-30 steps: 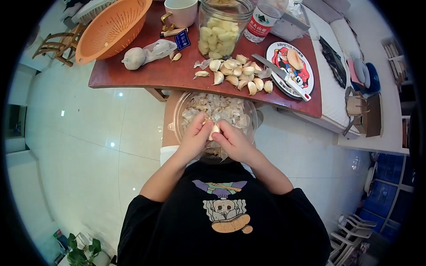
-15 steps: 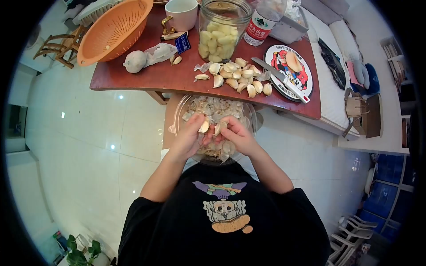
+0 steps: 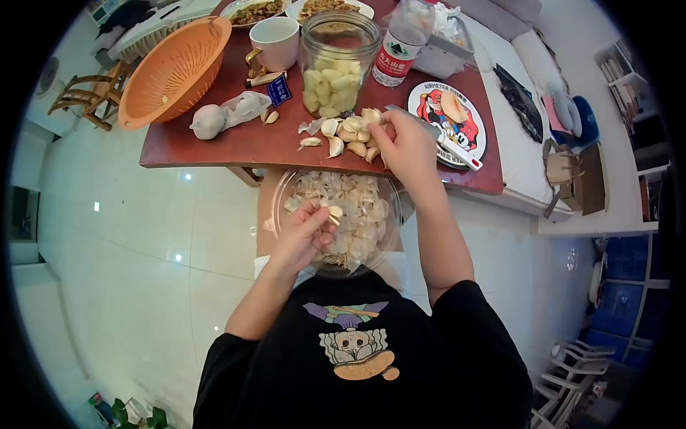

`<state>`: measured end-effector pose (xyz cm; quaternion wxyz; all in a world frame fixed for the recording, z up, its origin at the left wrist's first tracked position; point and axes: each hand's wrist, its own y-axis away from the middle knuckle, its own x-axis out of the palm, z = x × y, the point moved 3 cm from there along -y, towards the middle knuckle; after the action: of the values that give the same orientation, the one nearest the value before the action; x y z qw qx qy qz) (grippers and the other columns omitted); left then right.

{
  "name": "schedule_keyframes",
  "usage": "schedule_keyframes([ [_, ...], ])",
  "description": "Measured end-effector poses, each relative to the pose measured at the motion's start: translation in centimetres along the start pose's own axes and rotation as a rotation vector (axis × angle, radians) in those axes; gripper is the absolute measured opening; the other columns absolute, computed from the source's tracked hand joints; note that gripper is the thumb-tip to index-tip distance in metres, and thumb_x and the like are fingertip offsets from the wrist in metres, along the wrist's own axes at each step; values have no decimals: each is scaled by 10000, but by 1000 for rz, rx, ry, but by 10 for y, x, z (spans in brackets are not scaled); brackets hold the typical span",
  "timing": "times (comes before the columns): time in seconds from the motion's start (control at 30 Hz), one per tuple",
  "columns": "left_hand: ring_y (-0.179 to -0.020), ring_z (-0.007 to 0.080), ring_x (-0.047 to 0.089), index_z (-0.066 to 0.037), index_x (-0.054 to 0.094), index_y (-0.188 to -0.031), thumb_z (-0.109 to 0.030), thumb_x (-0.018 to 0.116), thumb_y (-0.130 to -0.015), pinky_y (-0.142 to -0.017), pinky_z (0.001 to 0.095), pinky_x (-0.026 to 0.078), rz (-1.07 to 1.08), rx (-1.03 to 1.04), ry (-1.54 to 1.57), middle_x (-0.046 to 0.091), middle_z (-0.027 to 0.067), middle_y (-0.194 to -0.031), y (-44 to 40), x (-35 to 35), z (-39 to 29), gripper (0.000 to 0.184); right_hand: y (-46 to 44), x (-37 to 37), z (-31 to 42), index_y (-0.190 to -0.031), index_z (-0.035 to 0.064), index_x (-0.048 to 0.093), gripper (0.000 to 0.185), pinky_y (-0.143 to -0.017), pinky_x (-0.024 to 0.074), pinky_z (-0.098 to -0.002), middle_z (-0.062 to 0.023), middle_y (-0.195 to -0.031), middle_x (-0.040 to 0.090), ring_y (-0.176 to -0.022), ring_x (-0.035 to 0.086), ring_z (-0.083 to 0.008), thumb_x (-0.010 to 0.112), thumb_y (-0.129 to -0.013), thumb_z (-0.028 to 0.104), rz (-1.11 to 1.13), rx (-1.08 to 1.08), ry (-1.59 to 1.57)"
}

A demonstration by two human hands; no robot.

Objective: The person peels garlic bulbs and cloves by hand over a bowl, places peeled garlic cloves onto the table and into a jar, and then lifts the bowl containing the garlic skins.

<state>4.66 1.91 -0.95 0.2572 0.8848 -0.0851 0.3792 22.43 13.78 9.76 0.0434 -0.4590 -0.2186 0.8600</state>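
Note:
Between the thumb and fingers of my left hand [image 3: 304, 232] is a pale garlic clove [image 3: 335, 212], held above a clear bowl [image 3: 274, 207] full of papery garlic skins [image 3: 357, 214]. My right hand [image 3: 406, 146] reaches onto the table, its fingertips pinching at a clove in the pile of unpeeled garlic cloves [image 3: 349, 134]; the hand covers the pile's right side. Behind the pile stands a glass jar [image 3: 341, 43] holding peeled cloves [image 3: 332, 84]. To the right, a knife [image 3: 457, 150] with a white handle lies across a cartoon-printed plate [image 3: 471, 118], partly behind my right hand.
An orange colander [image 3: 175, 75], a garlic bulb [image 3: 207, 122], a white mug [image 3: 276, 44] and a blue card [image 3: 279, 91] are on the left of the red table [image 3: 171, 151]. A plastic bottle [image 3: 397, 57] and a grey bin [image 3: 443, 56] stand at the back right.
My right hand has left the bowl and moved up to the clove pile. My left hand stays over the bowl with its clove. The view has shifted, showing dishes at the back.

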Motion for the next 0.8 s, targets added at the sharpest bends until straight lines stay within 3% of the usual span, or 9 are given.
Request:
schedule_keyframes([
  [0.13,-654,99,537,-97,489,-1031,-162,521,-938,-535,203,413,-29,13,52,578,15,-824,2,2,-1,118,-6,6,2,-870,47,628,202,-546,427,-317,-63,-640,561,-576,553,-202,676,-795,228,-12,-9,22],
  [0.27,-618,101,508,-66,443,-1065,-133,496,-948,-545,217,395,-10,130,36,552,27,-805,3,4,-1,145,12,-9,24,-816,55,600,225,-556,439,-340,-77,-667,571,-609,571,-240,666,-796,269,-47,-48,-147],
  [0.37,-618,109,490,-86,432,-1052,-129,478,-952,-542,218,374,-17,202,-57,538,28,-788,3,6,-3,118,54,-2,39,-828,58,582,222,-556,437,-344,-77,-669,562,-608,570,-240,646,-817,270,325,-95,-383],
  [0.47,-620,87,450,-76,422,-1017,-115,466,-956,-540,218,355,2,257,-160,513,31,-779,5,12,-5,85,83,17,42,-816,46,559,210,-565,435,-347,-89,-686,560,-623,571,-238,609,-848,248,592,-93,-304],
  [0.53,-616,74,430,-80,421,-993,-111,457,-957,-527,212,334,34,290,-185,503,23,-768,6,14,-5,60,90,20,42,-819,37,549,219,-575,435,-352,-101,-701,563,-637,569,-244,591,-862,247,594,-37,-440],
  [0.63,-605,63,403,-88,425,-958,-114,438,-963,-509,199,308,24,105,57,492,11,-764,9,19,-6,30,102,39,34,-833,26,543,186,-540,412,-325,-75,-666,544,-580,528,-209,573,-878,204,487,-47,-679],
  [0.67,-609,59,404,-89,428,-954,-124,431,-968,-511,198,311,3,124,37,488,8,-764,8,17,-5,37,105,42,31,-839,23,543,167,-520,400,-310,-58,-645,534,-548,508,-189,569,-882,182,432,-69,-762],
  [0.73,-619,52,407,-92,433,-947,-142,416,-977,-514,197,319,-43,164,-2,481,2,-764,7,14,-3,61,104,37,34,-850,27,539,165,-535,401,-307,-73,-666,543,-572,515,-193,569,-884,186,574,71,-743],
  [0.8,-627,46,412,-90,434,-946,-163,406,-984,-518,197,328,-125,279,-285,473,-1,-759,9,19,-5,87,105,32,40,-863,31,533,155,-546,402,-304,-75,-681,540,-599,521,-182,566,-888,180,641,111,-634],
])
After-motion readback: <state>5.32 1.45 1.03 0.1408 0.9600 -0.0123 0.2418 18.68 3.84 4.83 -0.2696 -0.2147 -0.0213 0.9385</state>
